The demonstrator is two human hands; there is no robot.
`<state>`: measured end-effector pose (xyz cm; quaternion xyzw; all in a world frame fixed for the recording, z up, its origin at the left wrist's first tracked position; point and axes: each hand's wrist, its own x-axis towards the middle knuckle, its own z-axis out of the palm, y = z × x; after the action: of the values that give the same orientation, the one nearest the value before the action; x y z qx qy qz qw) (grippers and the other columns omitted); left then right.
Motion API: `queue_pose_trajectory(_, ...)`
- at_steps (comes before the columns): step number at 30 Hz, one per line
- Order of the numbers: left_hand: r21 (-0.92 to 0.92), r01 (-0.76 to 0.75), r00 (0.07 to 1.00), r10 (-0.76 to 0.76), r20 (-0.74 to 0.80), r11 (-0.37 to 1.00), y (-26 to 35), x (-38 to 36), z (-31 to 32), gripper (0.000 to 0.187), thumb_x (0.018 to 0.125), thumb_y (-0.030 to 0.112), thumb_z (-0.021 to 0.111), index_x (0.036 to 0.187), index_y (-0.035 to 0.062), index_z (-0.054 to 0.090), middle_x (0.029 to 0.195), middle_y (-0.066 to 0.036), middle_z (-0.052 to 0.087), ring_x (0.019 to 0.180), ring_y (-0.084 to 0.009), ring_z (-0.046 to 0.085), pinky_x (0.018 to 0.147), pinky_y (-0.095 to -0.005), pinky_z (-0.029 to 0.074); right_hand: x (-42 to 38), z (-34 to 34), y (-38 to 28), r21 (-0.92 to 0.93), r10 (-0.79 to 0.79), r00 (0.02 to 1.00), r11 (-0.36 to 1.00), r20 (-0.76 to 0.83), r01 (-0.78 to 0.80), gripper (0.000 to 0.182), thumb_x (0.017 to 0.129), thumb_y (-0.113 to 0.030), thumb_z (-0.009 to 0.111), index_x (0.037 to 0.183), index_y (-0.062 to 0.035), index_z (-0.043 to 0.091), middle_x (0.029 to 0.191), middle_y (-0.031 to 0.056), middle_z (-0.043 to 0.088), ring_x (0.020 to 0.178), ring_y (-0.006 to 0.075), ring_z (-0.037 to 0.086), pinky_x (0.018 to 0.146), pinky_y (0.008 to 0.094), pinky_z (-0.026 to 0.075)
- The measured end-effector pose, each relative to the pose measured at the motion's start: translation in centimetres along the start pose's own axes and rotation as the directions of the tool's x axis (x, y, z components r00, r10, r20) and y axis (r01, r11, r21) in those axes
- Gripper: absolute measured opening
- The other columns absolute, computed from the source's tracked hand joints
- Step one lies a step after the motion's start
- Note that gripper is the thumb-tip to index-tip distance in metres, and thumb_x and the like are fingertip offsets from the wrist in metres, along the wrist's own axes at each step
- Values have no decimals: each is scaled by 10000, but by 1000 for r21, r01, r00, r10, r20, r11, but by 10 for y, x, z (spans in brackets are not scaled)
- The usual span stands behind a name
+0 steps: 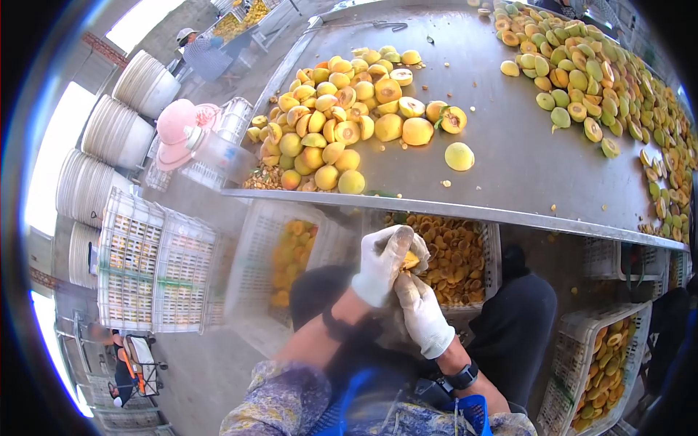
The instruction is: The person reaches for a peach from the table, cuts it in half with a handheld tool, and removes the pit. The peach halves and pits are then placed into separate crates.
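Note:
A small yellow piece of fruit (pixel 410 260), apparently peach, is pinched between my two hands above my lap. White gloves with dirty fingertips cover both hands. My left hand (pixel 385 263) curls its fingers around the top of the piece. From below, my right hand (pixel 424 314) presses thumb and fingers together at the lower edge; a watch (pixel 462 375) is on that wrist. Most of the piece is hidden by the gloves. Just beyond them stands a crate (pixel 492 261) filled with orange-yellow fruit halves (pixel 452 254).
A metal table (pixel 502 163) ahead bears a pile of yellow peaches (pixel 331 109), many cut, and a long heap of greenish halves (pixel 589 80). Fruit-filled crates flank me at left (pixel 251 254) and right (pixel 563 370). A person in a pink hat (pixel 178 131) is beyond the table's left end.

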<state>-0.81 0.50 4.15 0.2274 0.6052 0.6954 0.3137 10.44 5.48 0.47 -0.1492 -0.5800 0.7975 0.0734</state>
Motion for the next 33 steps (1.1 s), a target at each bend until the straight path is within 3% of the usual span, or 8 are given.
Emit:
queue_pose_trajectory(6, 70, -54, 991, 45, 125, 996, 1, 2, -4, 456, 987, 366, 549, 775, -33, 606, 770, -93, 609, 672, -145, 567, 630, -279, 464, 13, 10, 26, -89, -359, 930, 931, -74, 353, 449, 990, -532, 418, 881, -107, 511, 578, -23, 435, 374, 78, 361, 331, 237, 271)
queue_pose_trajectory(10, -42, -6, 976, 15, 219, 999, 6, 6, -6, 498, 970, 433, 549, 762, -15, 606, 756, -105, 608, 658, -169, 580, 616, -287, 470, -4, -12, -24, 632, 326, 819, 522, 473, -573, 508, 920, -638, 476, 836, -137, 466, 552, -48, 347, 370, 40, 295, 310, 214, 236)
queue_pose_trajectory(15, -276, 236, 941, -149, 302, 932, 4, 20, -7, 523, 976, 456, 515, 724, 7, 605, 735, -103, 620, 608, -179, 579, 571, -288, 469, -1, -12, -14, 680, 132, 721, 253, 680, -688, 496, 928, -598, 500, 880, -104, 486, 550, -48, 367, 360, 41, 311, 302, 197, 235)
queue_pose_trajectory(20, 55, 202, 963, -188, -195, 978, 32, 26, -56, 330, 986, 303, 541, 816, 40, 645, 683, -11, 593, 594, -75, 543, 552, -235, 449, -10, -9, -19, 699, 158, 764, 322, 626, -639, 340, 943, -408, 565, 866, -81, 505, 606, -9, 444, 432, 114, 412, 399, 262, 335)
queue_pose_trajectory(21, 382, 205, 978, -174, -113, 901, 47, 27, -93, 360, 951, 357, 580, 923, 18, 698, 780, -87, 687, 711, -149, 645, 624, -276, 492, -8, -11, -22, 411, 318, 803, 730, 503, -547, 284, 895, -320, 623, 866, -68, 497, 640, 22, 462, 483, 171, 459, 436, 304, 370)
queue_pose_trajectory(24, 987, 153, 988, -20, -154, -55, 114, 19, -117, 337, 879, 389, 618, 974, 73, 687, 963, -165, 675, 942, -318, 638, 846, -424, 497, -5, -11, -11, -136, 5, 944, 990, 331, 43, 300, 761, -127, 726, 881, -33, 467, 731, 114, 501, 623, 304, 539, 542, 395, 438)
queue_pose_trajectory(26, 983, 137, 990, 48, -132, -119, 110, 35, -154, 330, 869, 404, 636, 984, 96, 666, 1059, -145, 644, 1029, -318, 601, 882, -412, 485, -4, -9, -4, -310, -324, 878, 845, 352, 436, 363, 711, -66, 759, 899, -18, 451, 767, 172, 519, 678, 358, 559, 587, 423, 458)
queue_pose_trajectory(33, 969, -242, 944, 244, 222, 51, 85, 239, -94, 580, 864, 468, 627, 1290, 84, 539, 1389, -187, 477, 1297, -359, 433, 1086, -425, 354, 26, -16, 42, 154, 344, 937, 925, 50, -348, 317, 947, -389, 538, 775, -123, 513, 577, -43, 411, 456, 77, 360, 418, 258, 272)
